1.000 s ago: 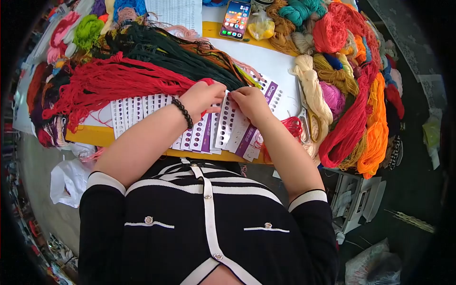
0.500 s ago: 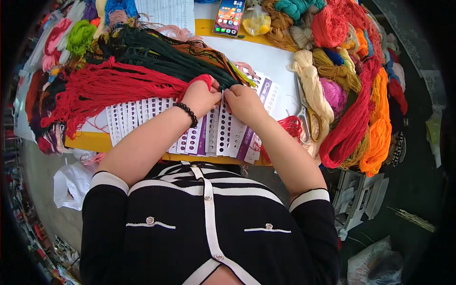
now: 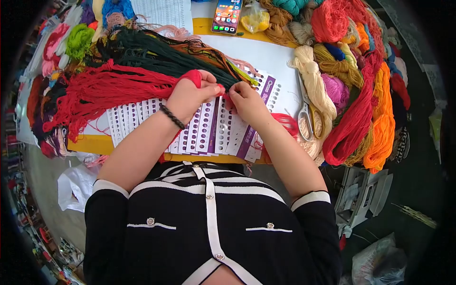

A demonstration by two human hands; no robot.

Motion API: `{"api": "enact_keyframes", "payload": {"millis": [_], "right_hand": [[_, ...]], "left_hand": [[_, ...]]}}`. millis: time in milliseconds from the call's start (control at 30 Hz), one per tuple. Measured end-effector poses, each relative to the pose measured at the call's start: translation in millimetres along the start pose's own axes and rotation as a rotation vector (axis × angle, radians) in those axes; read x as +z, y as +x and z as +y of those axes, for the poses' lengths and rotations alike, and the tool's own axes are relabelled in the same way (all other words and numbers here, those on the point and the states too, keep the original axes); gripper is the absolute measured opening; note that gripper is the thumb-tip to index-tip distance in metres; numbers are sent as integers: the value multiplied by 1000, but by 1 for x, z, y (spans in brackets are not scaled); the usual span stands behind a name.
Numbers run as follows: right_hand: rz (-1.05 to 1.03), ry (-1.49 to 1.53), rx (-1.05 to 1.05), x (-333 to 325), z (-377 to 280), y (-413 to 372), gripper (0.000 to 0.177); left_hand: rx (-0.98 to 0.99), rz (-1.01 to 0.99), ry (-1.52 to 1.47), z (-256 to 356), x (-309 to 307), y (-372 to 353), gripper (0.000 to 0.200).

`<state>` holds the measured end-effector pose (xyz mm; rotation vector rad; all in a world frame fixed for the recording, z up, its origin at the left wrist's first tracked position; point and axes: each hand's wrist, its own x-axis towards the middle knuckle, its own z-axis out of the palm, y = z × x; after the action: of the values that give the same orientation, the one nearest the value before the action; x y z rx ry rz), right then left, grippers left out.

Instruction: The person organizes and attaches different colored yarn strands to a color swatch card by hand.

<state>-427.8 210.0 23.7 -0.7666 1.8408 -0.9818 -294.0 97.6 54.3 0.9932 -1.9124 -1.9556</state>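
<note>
My left hand (image 3: 190,95), with a dark beaded bracelet at its wrist, is closed round the red thread (image 3: 123,85), which loops over its back and spreads left across the table. Thumb and fingertips pinch a red end. Close by on the right, my right hand (image 3: 243,100) is closed in a pinch, with a bit of red at its fingertips. Below both hands lie fanned white and purple cards with rows of holes (image 3: 204,128). A dark green thread bundle (image 3: 156,54) stretches behind the red one.
Scissors (image 3: 304,111) lie right of the cards, beside cream thread (image 3: 311,80). Orange skeins (image 3: 380,118) and a red skein (image 3: 354,123) hang over the right table edge. A phone (image 3: 227,16) and a bag with something yellow (image 3: 256,20) lie at the back.
My left hand has turned and moved slightly left and up, its fingers lifting away from the cards. A small gap has opened between the hands, and red shows at the left fingertips.
</note>
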Motion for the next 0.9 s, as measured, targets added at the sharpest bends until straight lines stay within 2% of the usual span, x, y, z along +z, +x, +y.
{"api": "enact_keyframes", "payload": {"millis": [33,67,100,167,200,233,267,300,367,433,467,500,567,633,767,833,900], "right_hand": [[13,15,-11,2,3,1,20],[26,29,-23,2,4,1,19],[33,31,-26,1,2,0,19],[-19,334,66,-3,-4,-4,13],[-16,334,64,-7,-4,-5,13],[-57,515,120,-12,-4,-5,10],[-99,696,178,-15,-3,-5,8],[-98,696,181,-15,-2,-5,8],[-136,693,152,-15,0,-4,6],[-118,645,140,-13,-1,-3,6],[-103,598,129,-11,-1,-3,6],[-103,601,129,-9,-5,-4,6],[-14,276,110,-7,-14,-7,6],[-30,253,115,-4,-6,1,6],[-38,190,78,-3,4,8,8],[-39,175,91,-5,1,6,8],[-39,161,102,-4,3,8,9]], "left_hand": [[-73,-45,-518,4,2,-4,23],[-102,-87,-651,5,2,-6,26],[-99,-93,-648,5,1,-6,26],[-142,-109,-558,5,1,-5,35],[-110,-109,-353,7,3,-6,43],[-110,-111,-353,4,6,-4,43],[-7,-134,-189,-4,10,-1,44],[95,-155,-25,-10,15,1,46],[86,-163,-38,-17,17,7,48],[159,-213,357,-14,15,9,46],[202,-157,453,-17,12,11,36],[201,-159,455,-13,7,11,36],[-6,4,134,-1,-5,9,29],[-143,93,-53,-4,-31,12,26],[-261,77,-347,10,-70,-2,28],[-255,103,-354,16,-94,-6,31],[-229,106,-508,22,-124,-11,34]]}}
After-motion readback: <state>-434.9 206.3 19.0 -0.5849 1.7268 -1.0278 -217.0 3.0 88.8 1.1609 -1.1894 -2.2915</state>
